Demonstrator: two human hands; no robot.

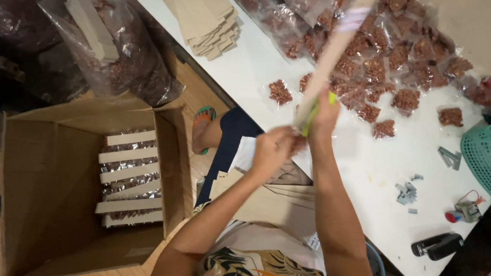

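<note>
Step in hand: a long beige cardboard strip point(333, 47) is held up over the near edge of the white table point(367, 172); it seems that a small clear packet of reddish-brown pieces is being fixed to its lower end.
Right hand point(325, 111): closed around the lower end of the strip, together with something bright green whose kind cannot be told.
Left hand point(272, 148): closed in a pinch just below the strip's end; a packet appears to be held, but this part is blurred.
Strip position: tilted, its upper end over the pile of filled packets point(395, 56) at the far side of the table.
Advice: the strip should be kept steady and the packet placed straight on its edge before it is fastened.
Nearby: staple bars point(406, 194) and a black stapler point(437, 245) lie at the right end of the table.
Finished strips: laid in rows in the open cardboard box point(57, 201) on the floor.
</note>
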